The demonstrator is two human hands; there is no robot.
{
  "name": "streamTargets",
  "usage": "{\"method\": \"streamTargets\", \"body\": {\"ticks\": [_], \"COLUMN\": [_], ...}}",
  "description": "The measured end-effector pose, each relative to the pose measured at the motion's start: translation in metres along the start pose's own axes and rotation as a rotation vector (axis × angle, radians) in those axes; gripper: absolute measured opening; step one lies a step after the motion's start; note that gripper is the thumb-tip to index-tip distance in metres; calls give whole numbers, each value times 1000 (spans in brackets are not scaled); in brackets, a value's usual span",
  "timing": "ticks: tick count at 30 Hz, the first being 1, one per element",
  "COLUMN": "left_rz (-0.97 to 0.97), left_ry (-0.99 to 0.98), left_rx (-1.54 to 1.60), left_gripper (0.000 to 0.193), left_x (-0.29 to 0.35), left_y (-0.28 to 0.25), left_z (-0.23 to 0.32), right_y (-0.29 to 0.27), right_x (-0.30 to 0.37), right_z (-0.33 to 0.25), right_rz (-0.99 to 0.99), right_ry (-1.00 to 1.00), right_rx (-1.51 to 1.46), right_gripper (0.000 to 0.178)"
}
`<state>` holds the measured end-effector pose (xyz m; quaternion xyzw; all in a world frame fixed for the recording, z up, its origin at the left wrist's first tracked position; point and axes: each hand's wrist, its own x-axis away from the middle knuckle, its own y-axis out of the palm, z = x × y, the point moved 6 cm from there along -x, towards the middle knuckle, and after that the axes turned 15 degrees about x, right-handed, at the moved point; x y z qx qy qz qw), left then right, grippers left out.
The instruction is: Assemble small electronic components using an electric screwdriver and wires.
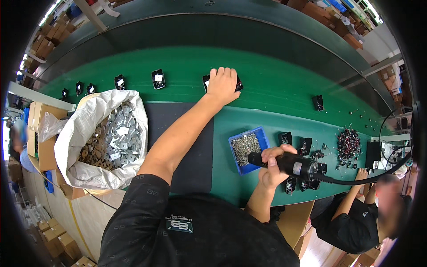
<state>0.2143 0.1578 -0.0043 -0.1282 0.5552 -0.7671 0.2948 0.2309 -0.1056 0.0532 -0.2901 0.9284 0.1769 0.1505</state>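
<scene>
My left hand [223, 85] reaches far forward over the green conveyor belt. Its fingers curl over black plastic housings [206, 82], which stick out on both sides; the hand hides how many there are. A black electric screwdriver [297, 166] with a cable at its rear lies in my right hand [274, 165], fingers wrapped round it. The tool's front end points left, over the blue tray [263, 138] of small metal screws [245, 148]. I cannot make out its bit against them. Several more black housings [285, 138] sit beside the tray, to the right.
At left stands a white woven sack [71, 147] of metal plates [122, 142]. Black housings [158, 79] are spaced along the belt [187, 62]. Small dark red parts [349, 144] are heaped at right, near a co-worker [356, 218]. The black cable [351, 181] runs rightward.
</scene>
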Motion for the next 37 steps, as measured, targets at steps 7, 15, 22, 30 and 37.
{"method": "streamTargets", "body": {"ticks": [7, 15, 22, 30, 37], "left_rz": [157, -105, 184, 138, 82], "left_ry": [193, -102, -494, -722, -716], "left_rx": [403, 309, 217, -118, -114], "left_gripper": [76, 85, 16, 18, 18], "left_x": [110, 223, 253, 287, 281], "left_y": [-70, -78, -143, -147, -142], "left_z": [16, -34, -99, -145, -150], "right_y": [-13, -8, -19, -17, -18], "right_x": [-1, -7, -4, -10, -6], "right_z": [1, 8, -3, -4, -5], "right_rz": [66, 4, -8, 0, -26], "right_ry": [-27, 14, -6, 30, 59], "right_rx": [91, 65, -24, -103, -151], "right_gripper": [48, 45, 45, 45, 50]}}
